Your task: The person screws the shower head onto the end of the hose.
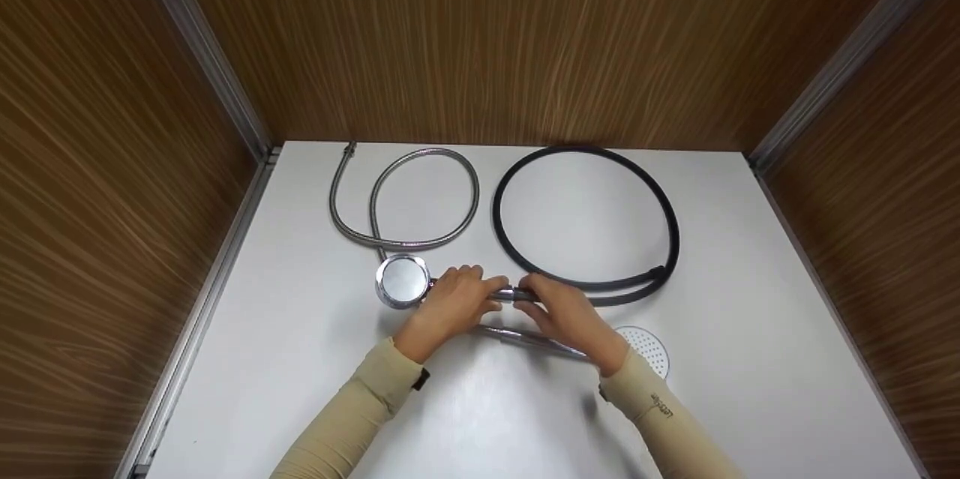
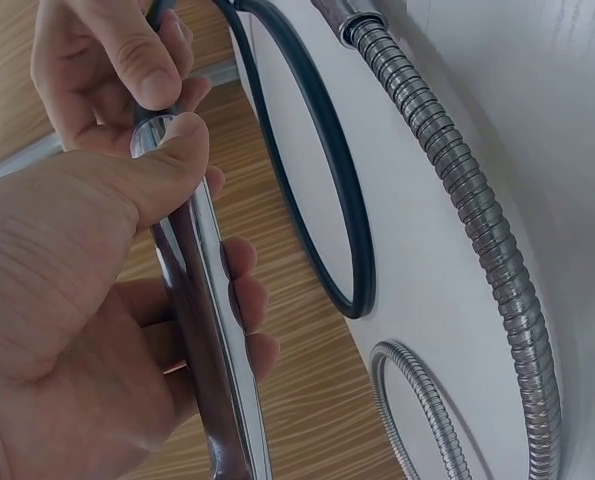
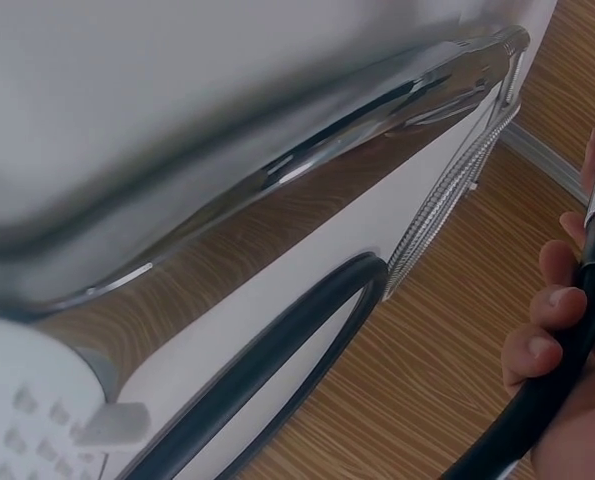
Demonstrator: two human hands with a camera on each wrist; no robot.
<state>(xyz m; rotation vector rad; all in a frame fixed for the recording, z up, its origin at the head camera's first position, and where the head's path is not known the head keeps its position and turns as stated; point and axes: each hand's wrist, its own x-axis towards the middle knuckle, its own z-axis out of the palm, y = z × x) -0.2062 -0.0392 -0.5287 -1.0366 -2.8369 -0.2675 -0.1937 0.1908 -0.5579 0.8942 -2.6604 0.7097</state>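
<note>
My left hand (image 1: 454, 299) grips the chrome handle (image 2: 202, 330) of a shower head, whose round disc (image 1: 403, 281) points up to the left of the hand. At the handle's other end, my right hand (image 1: 566, 314) pinches the end of a black hose (image 3: 552, 395). Hose and handle meet end to end between the two hands; fingers partly hide the joint. Beneath my hands lies a second chrome shower head (image 3: 307, 160) with a white perforated face (image 1: 643, 350), partly covered by the right forearm. A steel hose (image 2: 477, 200) leads from its handle.
On the white table (image 1: 300, 374), the steel hose loops (image 1: 478, 190) at back left and the black hose's large loop (image 1: 675, 232) lies at back right. Wood-grain panels (image 1: 480, 37) stand at the back and both sides.
</note>
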